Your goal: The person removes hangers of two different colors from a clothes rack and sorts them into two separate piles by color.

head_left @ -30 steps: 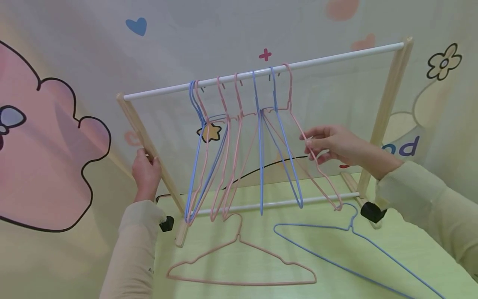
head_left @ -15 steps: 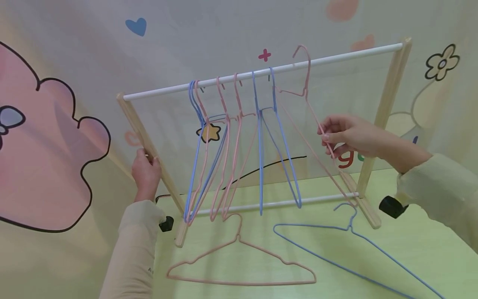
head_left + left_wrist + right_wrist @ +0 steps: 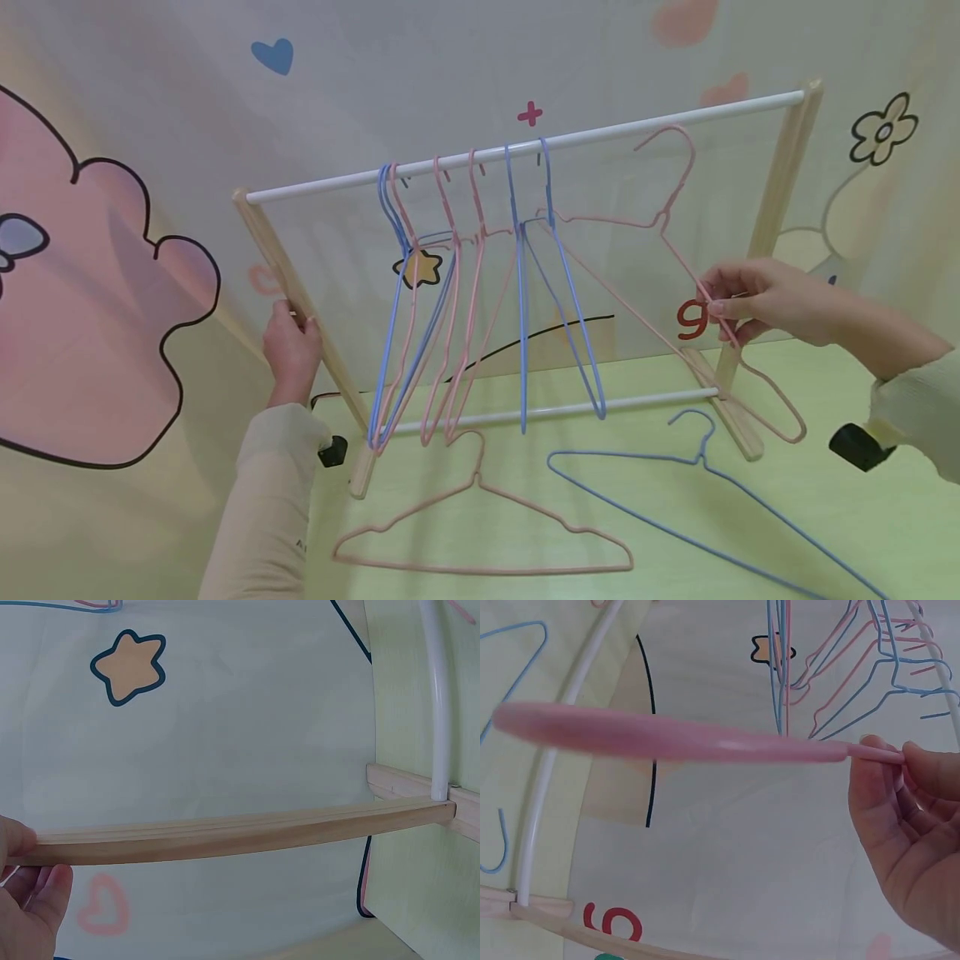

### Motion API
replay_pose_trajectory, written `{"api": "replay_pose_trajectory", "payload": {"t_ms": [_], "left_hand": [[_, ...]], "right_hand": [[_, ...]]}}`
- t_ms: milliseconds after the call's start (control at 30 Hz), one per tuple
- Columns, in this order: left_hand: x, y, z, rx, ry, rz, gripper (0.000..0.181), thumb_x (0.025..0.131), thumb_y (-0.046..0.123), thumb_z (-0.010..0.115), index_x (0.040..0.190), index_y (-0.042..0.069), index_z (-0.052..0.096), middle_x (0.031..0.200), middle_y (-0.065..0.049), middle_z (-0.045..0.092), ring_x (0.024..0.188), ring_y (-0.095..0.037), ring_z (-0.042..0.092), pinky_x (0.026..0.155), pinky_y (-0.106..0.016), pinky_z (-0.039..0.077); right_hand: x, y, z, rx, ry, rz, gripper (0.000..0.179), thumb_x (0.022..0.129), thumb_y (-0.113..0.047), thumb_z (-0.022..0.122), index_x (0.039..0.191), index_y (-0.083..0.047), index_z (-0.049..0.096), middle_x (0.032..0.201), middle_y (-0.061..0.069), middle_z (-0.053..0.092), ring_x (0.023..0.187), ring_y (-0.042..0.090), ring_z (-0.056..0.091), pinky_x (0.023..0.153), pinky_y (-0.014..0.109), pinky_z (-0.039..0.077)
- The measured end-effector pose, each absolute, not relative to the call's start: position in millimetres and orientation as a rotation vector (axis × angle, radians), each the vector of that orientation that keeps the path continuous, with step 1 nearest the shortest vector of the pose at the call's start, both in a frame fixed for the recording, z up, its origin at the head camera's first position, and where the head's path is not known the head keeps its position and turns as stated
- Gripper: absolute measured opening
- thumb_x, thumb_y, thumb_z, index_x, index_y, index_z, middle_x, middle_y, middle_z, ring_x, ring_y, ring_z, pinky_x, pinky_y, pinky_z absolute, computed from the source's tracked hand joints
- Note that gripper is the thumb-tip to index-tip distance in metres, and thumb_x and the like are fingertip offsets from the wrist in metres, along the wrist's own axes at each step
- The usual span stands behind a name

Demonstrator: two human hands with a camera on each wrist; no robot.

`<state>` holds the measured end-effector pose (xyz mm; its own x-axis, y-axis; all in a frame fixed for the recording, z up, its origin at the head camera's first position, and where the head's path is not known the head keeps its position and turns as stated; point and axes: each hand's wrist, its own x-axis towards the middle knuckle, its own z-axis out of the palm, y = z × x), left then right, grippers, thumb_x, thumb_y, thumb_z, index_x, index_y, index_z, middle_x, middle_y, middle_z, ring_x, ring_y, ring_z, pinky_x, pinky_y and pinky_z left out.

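My left hand (image 3: 291,350) grips the left wooden post (image 3: 225,838) of a small clothes rack. At the right, my right hand (image 3: 772,304) pinches the sloping shoulder of a pink hanger (image 3: 663,220) between thumb and fingers. This hanger's hook is off the white rail (image 3: 337,182), just below and in front of it. In the right wrist view the hanger's near end (image 3: 667,739) looms large and blurred, with the fingertips (image 3: 870,769) on its wire. Several blue and pink hangers (image 3: 522,333) hang from the rail's left and middle parts.
A pink hanger (image 3: 480,572) lies flat on the light green table, in front of the rack. To its right lies a blue hanger (image 3: 622,454). A lower white bar (image 3: 555,410) joins the rack's feet. A patterned curtain-like backdrop hangs behind.
My right hand has lifted the rightmost pink hanger off the rail, carried it rightward and lowered its hook below the rail. My left hand has stayed on the post.
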<state>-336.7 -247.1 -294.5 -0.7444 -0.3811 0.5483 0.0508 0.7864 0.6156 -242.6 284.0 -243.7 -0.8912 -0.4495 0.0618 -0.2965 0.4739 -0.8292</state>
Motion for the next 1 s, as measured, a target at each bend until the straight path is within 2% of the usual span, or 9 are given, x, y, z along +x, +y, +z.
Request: {"api": "replay_pose_trajectory", "payload": {"t_ms": [267,600,1000], "left_hand": [[-337,-248,-295,0.248,-2.286,-0.822,0.023,0.087,0.012,0.048,0.106,-0.001,0.046,0.093,-0.021,0.057,0.088,-0.035,0.052,0.080,-0.045,0.040],[-339,-249,-295,0.243,-2.292,-0.822,0.023,0.087,0.012,0.048,0.106,-0.001,0.046,0.094,-0.021,0.057,0.089,-0.035,0.052,0.080,-0.045,0.040],[-338,-248,-295,0.244,-2.295,-0.817,0.023,0.088,0.012,0.048,0.107,-0.001,0.046,0.094,-0.021,0.057,0.088,-0.035,0.052,0.079,-0.045,0.040]], "right_hand": [[-238,300,-259,-0.698,2.529,-1.328,0.005,0.090,-0.008,0.048,0.095,-0.007,0.048,0.071,0.003,0.052,0.061,0.019,0.055,0.055,0.033,0.051],[-238,310,-288,-0.648,2.488,-1.303,0.004,0.090,-0.009,0.047,0.093,-0.010,0.048,0.072,-0.001,0.051,0.061,0.015,0.054,0.054,0.031,0.050],[-242,305,-329,-0.721,2.205,-1.365,0.007,0.091,-0.011,0.044,0.097,-0.011,0.048,0.077,-0.002,0.052,0.064,0.012,0.054,0.057,0.030,0.051]]}}
